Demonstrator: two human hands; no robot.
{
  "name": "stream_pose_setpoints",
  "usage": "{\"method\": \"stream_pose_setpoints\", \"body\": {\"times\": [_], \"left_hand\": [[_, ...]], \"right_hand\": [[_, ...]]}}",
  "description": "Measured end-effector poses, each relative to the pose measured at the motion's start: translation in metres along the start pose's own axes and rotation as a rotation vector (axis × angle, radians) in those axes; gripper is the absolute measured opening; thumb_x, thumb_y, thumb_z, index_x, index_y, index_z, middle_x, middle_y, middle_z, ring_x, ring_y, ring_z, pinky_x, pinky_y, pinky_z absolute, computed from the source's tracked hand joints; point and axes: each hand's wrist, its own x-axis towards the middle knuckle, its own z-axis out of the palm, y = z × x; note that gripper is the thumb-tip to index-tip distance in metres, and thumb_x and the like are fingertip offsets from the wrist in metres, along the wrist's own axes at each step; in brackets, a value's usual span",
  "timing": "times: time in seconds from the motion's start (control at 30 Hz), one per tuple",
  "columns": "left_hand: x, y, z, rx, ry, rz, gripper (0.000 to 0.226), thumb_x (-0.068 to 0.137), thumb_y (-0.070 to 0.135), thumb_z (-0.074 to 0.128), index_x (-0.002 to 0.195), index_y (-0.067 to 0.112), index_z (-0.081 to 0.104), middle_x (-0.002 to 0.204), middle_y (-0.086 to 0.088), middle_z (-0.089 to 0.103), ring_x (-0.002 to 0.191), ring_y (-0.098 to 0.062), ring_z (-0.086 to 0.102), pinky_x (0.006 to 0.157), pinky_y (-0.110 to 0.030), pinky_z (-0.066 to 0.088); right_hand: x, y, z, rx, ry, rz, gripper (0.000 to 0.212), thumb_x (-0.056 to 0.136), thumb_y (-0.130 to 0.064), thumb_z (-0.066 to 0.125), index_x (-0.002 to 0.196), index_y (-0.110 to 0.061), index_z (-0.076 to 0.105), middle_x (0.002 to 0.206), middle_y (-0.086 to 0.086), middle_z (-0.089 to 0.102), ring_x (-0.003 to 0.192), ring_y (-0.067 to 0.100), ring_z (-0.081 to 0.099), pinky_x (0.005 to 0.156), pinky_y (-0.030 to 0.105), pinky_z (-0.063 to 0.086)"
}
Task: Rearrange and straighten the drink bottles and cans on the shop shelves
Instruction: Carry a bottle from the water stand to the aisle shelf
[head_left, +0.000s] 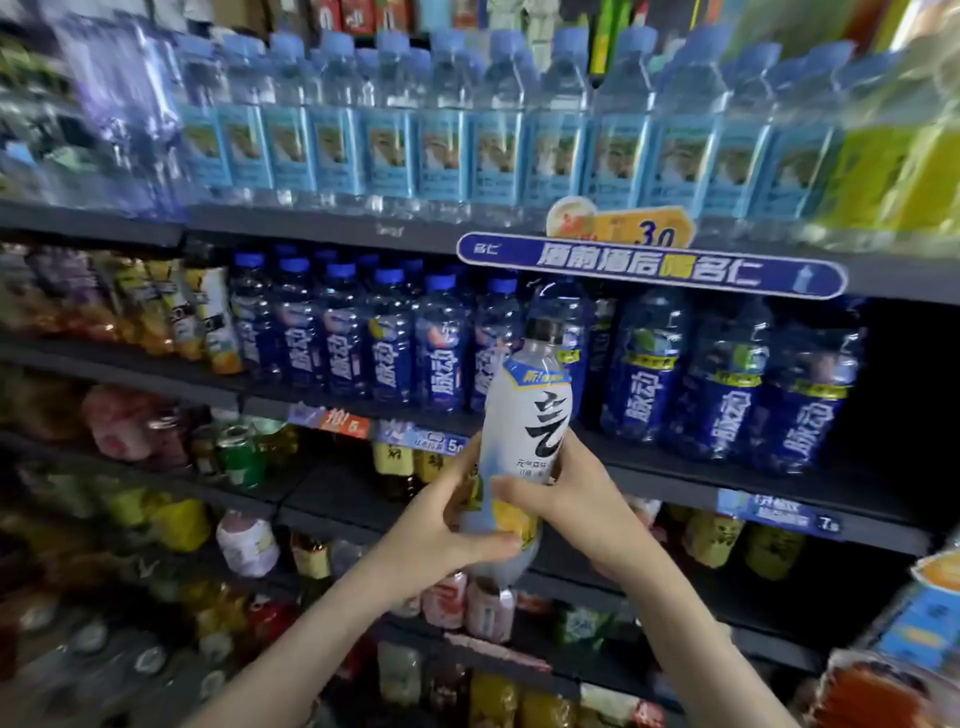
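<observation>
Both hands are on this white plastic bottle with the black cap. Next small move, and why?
Probably lower the white black-capped bottle toward the pale pink-labelled bottles just under the hands. Left hand and right hand grip its lower half, holding it in the air. The dark blue bottles behind it look a different product, while those below resemble it.

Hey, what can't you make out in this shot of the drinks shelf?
Head view: lower label of the white bottle, covered by left hand and right hand.
Head view: far-left bottles, motion blur, labels unreadable.
Head view: yellow bottles top right, blurred, cut by edge.
</observation>
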Motion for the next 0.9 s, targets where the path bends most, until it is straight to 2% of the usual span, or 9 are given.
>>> {"method": "stream_pose_setpoints", "body": {"times": [0.13,0.23,0.3,0.43,0.57,0.67,0.73,0.8,0.9], "left_hand": [[-0.045,-0.032,-0.049,0.019,0.063,-0.159,0.093,0.069,0.031,0.084,0.142,0.044,0.028,0.135,0.013,0.055,0.125,-0.007,0.051,0.104,-0.039,0.043],[-0.075,-0.041,-0.094,-0.007,0.207,-0.216,0.072,0.081,0.002,0.072,0.127,0.042,0.035,0.105,0.021,0.064,0.094,0.01,0.061,0.08,-0.014,0.048],[-0.097,-0.045,-0.131,0.014,0.236,-0.238,0.069,0.083,0.001,0.068,0.12,0.048,0.034,0.102,0.024,0.063,0.09,0.012,0.061,0.076,-0.01,0.046],[-0.148,-0.064,-0.227,-0.018,0.308,-0.274,0.075,0.08,0.013,0.076,0.129,0.05,0.033,0.111,0.014,0.067,0.103,0.001,0.063,0.085,-0.021,0.05],[-0.193,-0.076,-0.331,-0.029,0.401,-0.255,0.069,0.086,-0.005,0.063,0.124,0.044,0.033,0.102,0.023,0.066,0.09,0.008,0.062,0.076,-0.014,0.048],[-0.224,-0.092,-0.409,-0.01,0.42,-0.255,0.076,0.087,0.002,0.064,0.13,0.052,0.025,0.091,0.027,0.064,0.086,0.008,0.061,0.076,-0.014,0.046],[-0.238,-0.098,-0.454,0.006,0.438,-0.257,0.084,0.081,0.018,0.072,0.133,0.061,0.021,0.086,0.023,0.065,0.083,0.004,0.059,0.075,-0.017,0.045],[-0.248,-0.107,-0.494,-0.009,0.486,-0.251,0.09,0.074,0.028,0.075,0.137,0.06,0.019,0.093,0.017,0.066,0.083,0.001,0.06,0.074,-0.02,0.046],[-0.255,-0.123,-0.554,-0.033,0.508,-0.231,0.094,0.071,0.035,0.079,0.138,0.062,0.02,0.112,0.003,0.066,0.097,-0.007,0.061,0.081,-0.027,0.048]], "right_hand": [[0.011,0.016,0.079,0.01,-0.086,0.079,0.049,0.069,-0.024,0.08,0.112,-0.022,0.057,0.105,-0.009,0.069,0.094,0.004,0.066,0.086,0.033,0.055],[0.022,0.015,0.144,0.045,-0.128,0.141,0.05,0.064,-0.027,0.081,0.109,-0.021,0.06,0.105,-0.005,0.071,0.095,0.011,0.067,0.088,0.042,0.054],[0.03,0.008,0.19,0.072,-0.158,0.178,0.057,0.054,-0.036,0.08,0.106,-0.02,0.062,0.104,-0.003,0.071,0.094,0.014,0.067,0.086,0.043,0.055],[0.049,-0.02,0.295,0.098,-0.23,0.166,0.056,0.05,-0.04,0.08,0.1,-0.022,0.062,0.102,-0.002,0.072,0.091,0.012,0.068,0.083,0.04,0.056],[0.071,-0.059,0.41,0.111,-0.301,0.158,0.055,0.045,-0.045,0.079,0.093,-0.025,0.062,0.1,-0.004,0.072,0.093,0.013,0.068,0.085,0.043,0.056],[0.087,-0.086,0.49,0.128,-0.349,0.132,0.035,0.063,-0.024,0.084,0.09,-0.027,0.061,0.097,-0.004,0.072,0.09,0.011,0.068,0.083,0.04,0.056],[0.098,-0.103,0.535,0.146,-0.379,0.103,0.031,0.069,-0.017,0.081,0.087,-0.029,0.059,0.094,-0.008,0.07,0.082,0.002,0.064,0.072,0.027,0.054],[0.11,-0.117,0.575,0.164,-0.401,0.084,0.038,0.07,-0.015,0.081,0.092,-0.03,0.054,0.092,-0.015,0.066,0.08,-0.004,0.06,0.068,0.02,0.051],[0.138,-0.13,0.632,0.173,-0.4,0.067,0.059,0.061,-0.026,0.084,0.108,-0.031,0.048,0.103,-0.013,0.065,0.094,0.006,0.064,0.085,0.036,0.054]]}}
